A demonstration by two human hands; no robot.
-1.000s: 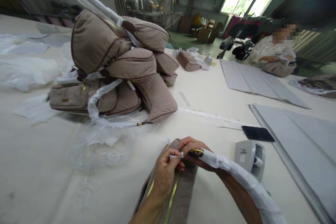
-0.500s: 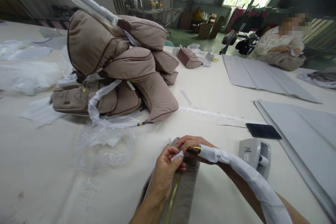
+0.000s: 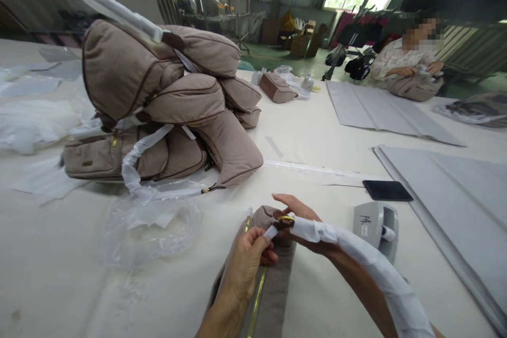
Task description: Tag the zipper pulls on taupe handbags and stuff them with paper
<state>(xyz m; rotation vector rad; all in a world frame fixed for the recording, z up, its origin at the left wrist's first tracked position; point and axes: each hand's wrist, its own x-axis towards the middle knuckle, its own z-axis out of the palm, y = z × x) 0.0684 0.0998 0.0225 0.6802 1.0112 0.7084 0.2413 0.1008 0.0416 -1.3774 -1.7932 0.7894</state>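
Note:
A taupe bag (image 3: 279, 280) with yellow zippers lies on the table close in front of me. A strap wrapped in white paper (image 3: 368, 256) curves from a gold-coloured ring (image 3: 285, 218) at its far end. My left hand (image 3: 251, 259) rests over the bag, thumb and finger pinching a small white strip (image 3: 271, 231) beside the ring. On the strap's far side is my right hand (image 3: 303, 216), a finger stretched out and lifted off the bag. Its other fingers are partly hidden by the strap and bag end.
Several taupe bags (image 3: 190, 100) are piled at left, by crumpled clear plastic (image 3: 154, 232). To the right are a grey tape dispenser (image 3: 374, 227), a black phone (image 3: 387, 190) and grey sheets (image 3: 447, 185). A person (image 3: 407, 60) handles another bag across the table.
My right hand's fingers have lifted away from the bag end and the strip, and one now stretches out. My left hand still pinches the white strip. The view has shifted slightly to the right.

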